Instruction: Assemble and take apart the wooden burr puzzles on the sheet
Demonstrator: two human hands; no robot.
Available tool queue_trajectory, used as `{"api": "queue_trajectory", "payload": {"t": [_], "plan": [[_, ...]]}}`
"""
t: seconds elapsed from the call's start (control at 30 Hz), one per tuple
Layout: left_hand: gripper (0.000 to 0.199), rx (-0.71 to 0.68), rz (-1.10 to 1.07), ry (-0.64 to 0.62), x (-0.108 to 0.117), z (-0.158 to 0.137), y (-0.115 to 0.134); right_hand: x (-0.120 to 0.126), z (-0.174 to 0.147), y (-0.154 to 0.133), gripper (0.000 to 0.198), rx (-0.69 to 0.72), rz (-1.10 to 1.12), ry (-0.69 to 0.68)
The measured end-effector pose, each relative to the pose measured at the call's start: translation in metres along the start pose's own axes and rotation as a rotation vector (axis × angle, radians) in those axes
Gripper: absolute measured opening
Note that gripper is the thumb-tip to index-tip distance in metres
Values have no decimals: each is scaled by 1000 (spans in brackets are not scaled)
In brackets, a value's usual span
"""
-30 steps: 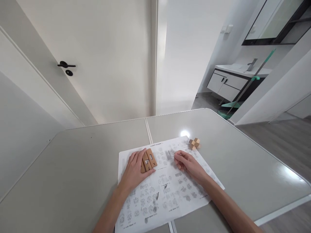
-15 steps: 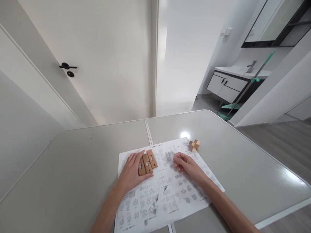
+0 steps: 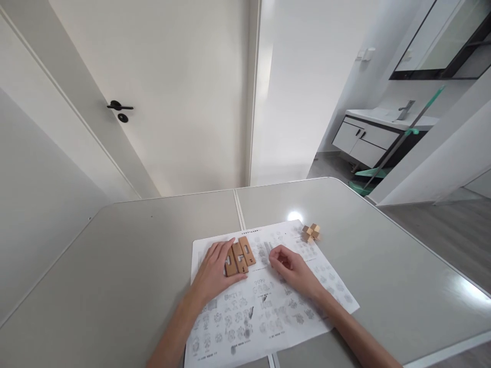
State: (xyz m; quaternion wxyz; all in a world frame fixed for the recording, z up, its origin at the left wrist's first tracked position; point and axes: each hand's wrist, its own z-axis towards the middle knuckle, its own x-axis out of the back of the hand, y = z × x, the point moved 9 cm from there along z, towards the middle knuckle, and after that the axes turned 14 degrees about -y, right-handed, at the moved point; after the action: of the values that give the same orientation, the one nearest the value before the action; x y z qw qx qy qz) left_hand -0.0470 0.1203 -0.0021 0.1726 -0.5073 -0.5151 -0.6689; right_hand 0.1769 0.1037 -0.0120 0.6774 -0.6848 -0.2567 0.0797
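Note:
Three flat brown wooden puzzle pieces (image 3: pixel 240 257) with cut-out slots lie side by side on a printed sheet (image 3: pixel 268 322). Handwritten numbers mark at least two of them. My left hand (image 3: pixel 215 268) is closed around the left and middle pieces, index finger at their far ends and thumb at the near ends. It covers part of the left piece. Over the paper to their right, my right hand (image 3: pixel 289 268) has its fingers curled in, thumb near the index finger. Nothing shows in it. Beyond it, an assembled wooden burr puzzle (image 3: pixel 311 233) sits at the sheet's far right corner.
The grey table (image 3: pixel 115 286) has a seam down its middle. A white door (image 3: pixel 192 92) with a black handle (image 3: pixel 119 106) stands behind it. Farther right are a sink cabinet (image 3: pixel 360 140) and a green-handled broom (image 3: pixel 412 130) with a dustpan.
The whole view has shifted slightly, moving the scene to the right. My right hand has drawn a little left toward the pieces and its fingers have curled more. My left hand keeps its place.

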Motion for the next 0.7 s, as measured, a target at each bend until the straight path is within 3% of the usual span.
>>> {"api": "queue_trajectory", "payload": {"t": [0.1,0.27,0.43,0.7], "plan": [[99,-17,1,-4,1,0,1,-19,12,-19,17,108,-278,-22],[108,26,-20,-39,10,-4,-8,-35,33,-31,25,195,-607,49],[91,33,-34,-50,18,-8,-8,-35,34,-29,24,257,-645,81],[65,-87,65,44,20,-7,16,-32,27,-33,14,242,-647,86]]}}
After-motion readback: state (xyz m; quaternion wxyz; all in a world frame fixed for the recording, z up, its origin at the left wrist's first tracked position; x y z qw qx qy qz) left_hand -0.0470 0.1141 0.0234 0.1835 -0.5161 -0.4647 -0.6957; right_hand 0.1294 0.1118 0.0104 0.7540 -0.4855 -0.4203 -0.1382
